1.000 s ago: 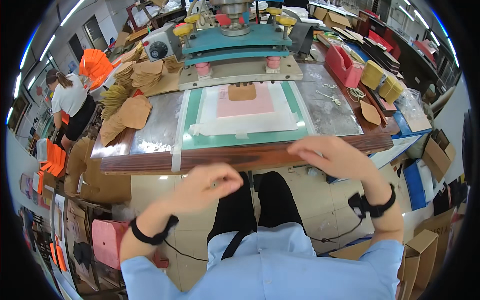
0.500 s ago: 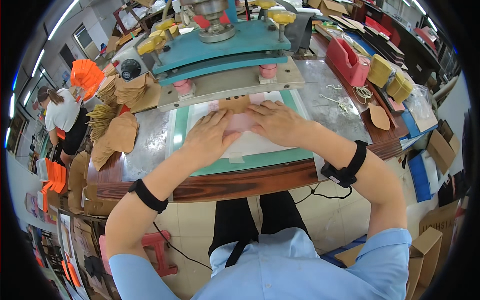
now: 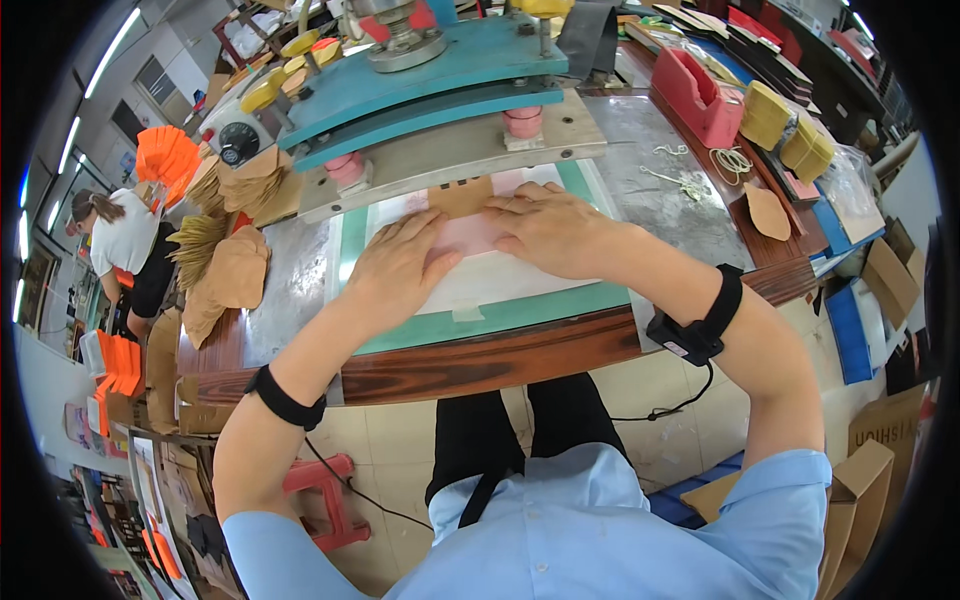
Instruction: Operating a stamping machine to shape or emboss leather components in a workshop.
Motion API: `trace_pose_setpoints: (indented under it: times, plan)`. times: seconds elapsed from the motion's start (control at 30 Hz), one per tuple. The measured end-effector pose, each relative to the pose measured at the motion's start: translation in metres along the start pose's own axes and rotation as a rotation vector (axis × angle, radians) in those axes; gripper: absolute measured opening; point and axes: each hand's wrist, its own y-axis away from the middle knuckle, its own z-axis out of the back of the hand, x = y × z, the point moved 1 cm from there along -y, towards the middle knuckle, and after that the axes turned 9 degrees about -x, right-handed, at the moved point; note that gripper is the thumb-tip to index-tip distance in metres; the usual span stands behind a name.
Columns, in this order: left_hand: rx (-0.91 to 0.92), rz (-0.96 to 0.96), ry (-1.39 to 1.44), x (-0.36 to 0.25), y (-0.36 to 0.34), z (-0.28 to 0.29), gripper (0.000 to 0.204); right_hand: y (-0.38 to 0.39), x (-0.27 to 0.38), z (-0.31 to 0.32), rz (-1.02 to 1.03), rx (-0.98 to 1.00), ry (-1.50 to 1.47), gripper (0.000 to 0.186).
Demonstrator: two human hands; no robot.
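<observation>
Both hands lie on a pale pink sheet [image 3: 468, 236] at the front of a blue-green press [image 3: 430, 78]. My left hand [image 3: 398, 264] rests with its fingers stretched out along the left edge of a brown flat piece [image 3: 462, 197], its thumb apart on the sheet. My right hand [image 3: 552, 232] is spread likewise at the piece's right edge, fingers reaching toward the press. The brown piece looks like leather or card and has small dark marks at its far end. Beneath lie a white sheet [image 3: 510, 286] and a green mat [image 3: 420, 331]. The fingers partly cover the piece's sides.
The press's metal plate [image 3: 400, 180] spans just beyond my fingertips. Stacks of brown cut pieces [image 3: 240, 268] stand at the left, one brown piece [image 3: 768, 213] at the right. A red holder [image 3: 695, 85] and white string [image 3: 678, 185] lie right. Another person [image 3: 130, 240] bends far left.
My hands stay flat around the brown piece, and my thumbs are slightly farther apart. The view has shifted a little; the press appears slightly higher and more to the left.
</observation>
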Motion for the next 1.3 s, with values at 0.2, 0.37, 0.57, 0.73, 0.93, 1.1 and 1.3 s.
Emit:
trace_pose_setpoints:
  times: [0.2,0.37,0.57,0.73,0.93,1.1,1.3]
  plan:
    - [-0.053,-0.024,0.017,0.005,0.000,-0.011,0.054,-0.003,-0.004,-0.001,0.008,-0.039,-0.041,0.036]
    - [-0.035,-0.037,-0.040,0.001,-0.001,-0.003,0.054,-0.008,-0.002,-0.001,0.040,-0.020,0.022,0.033]
    - [-0.064,-0.020,-0.014,0.005,-0.002,-0.004,0.055,-0.002,-0.006,-0.003,0.093,-0.118,0.049,0.031]
    - [-0.185,-0.075,0.023,-0.029,0.030,0.031,0.046,0.016,0.025,0.043,0.103,-0.077,0.147,0.028]
    - [0.505,-0.086,0.865,-0.115,0.160,0.027,0.034,0.146,0.116,0.056,0.079,0.482,-1.031,0.029]
    - [0.755,0.485,1.198,-0.085,0.212,-0.103,0.033,0.202,0.085,-0.061,-0.432,0.625,-1.158,0.033]
    - [-0.566,1.046,2.250,-0.040,0.153,-0.121,0.035,0.165,0.020,-0.130,-1.135,-0.886,-2.214,0.026]
